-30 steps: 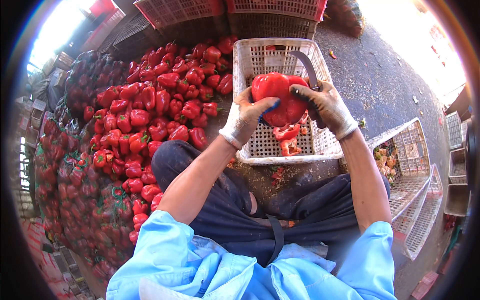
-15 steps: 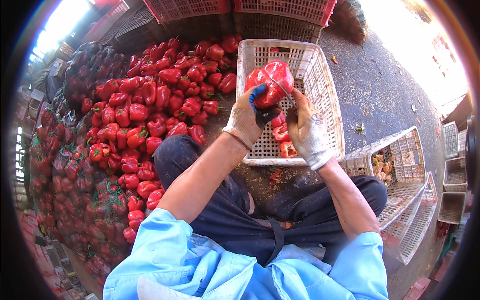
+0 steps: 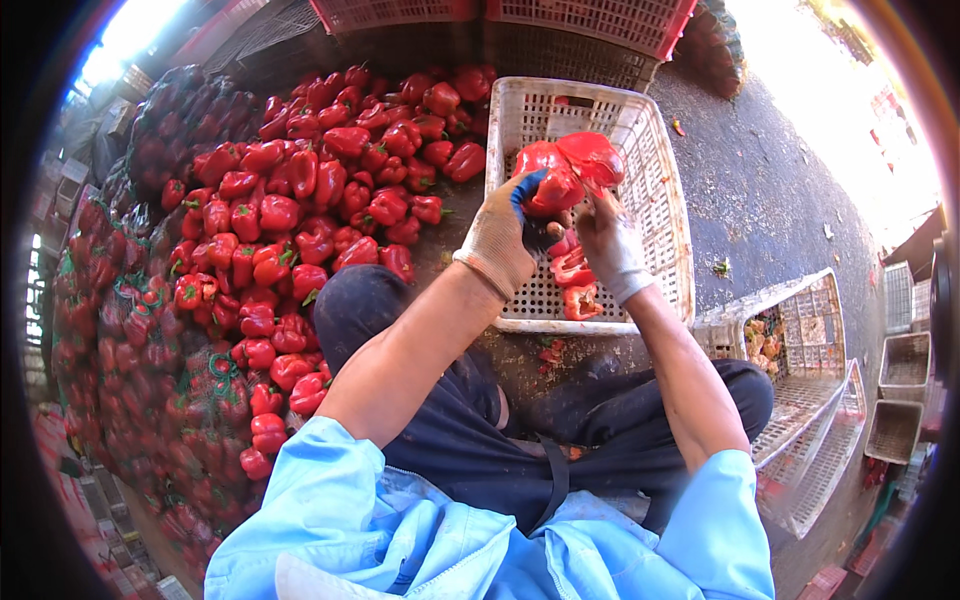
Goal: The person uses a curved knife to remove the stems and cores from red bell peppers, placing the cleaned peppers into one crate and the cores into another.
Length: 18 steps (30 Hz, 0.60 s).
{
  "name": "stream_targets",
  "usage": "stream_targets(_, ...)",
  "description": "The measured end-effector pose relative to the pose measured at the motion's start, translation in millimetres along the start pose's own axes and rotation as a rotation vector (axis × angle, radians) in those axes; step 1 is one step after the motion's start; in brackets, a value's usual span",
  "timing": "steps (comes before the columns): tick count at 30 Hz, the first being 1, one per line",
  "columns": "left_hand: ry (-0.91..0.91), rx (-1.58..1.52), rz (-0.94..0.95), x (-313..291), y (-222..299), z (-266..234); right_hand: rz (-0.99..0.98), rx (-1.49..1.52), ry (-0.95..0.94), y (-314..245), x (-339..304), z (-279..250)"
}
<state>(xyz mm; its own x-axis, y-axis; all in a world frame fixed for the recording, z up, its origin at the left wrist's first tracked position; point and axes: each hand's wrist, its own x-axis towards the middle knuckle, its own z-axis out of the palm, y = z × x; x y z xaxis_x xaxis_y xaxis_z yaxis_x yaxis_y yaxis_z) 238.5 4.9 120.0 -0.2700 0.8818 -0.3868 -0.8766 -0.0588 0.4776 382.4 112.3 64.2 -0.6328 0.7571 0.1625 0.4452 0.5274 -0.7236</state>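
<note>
My gloved left hand (image 3: 503, 235) grips a large red bell pepper (image 3: 568, 170) above a white plastic crate (image 3: 655, 215). My gloved right hand (image 3: 607, 240) touches the pepper from below, fingers curled; whether it holds a tool is hidden. A few red pepper pieces (image 3: 577, 285) lie on the crate floor under my hands.
A big heap of red peppers (image 3: 290, 230) covers the ground at my left, with netted sacks of peppers (image 3: 130, 360) beyond it. Red crates (image 3: 590, 20) stand at the back. More white crates (image 3: 800, 340), one holding scraps, sit at my right on dark pavement.
The pepper and both hands have shifted left and further over the crate. My right hand has dropped from the pepper's right side to underneath it.
</note>
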Motion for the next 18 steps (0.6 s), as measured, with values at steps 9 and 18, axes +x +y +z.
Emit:
stream_targets(9, -0.103, 0.0, -0.036, 0, 8, -12, 0.461, 0.534, -0.014, -11, -26, -60)
stream_targets(18, -0.295, 0.054, -0.184, 2, 2, -18, 0.279, 0.787, 0.008, -50, -19, -64)
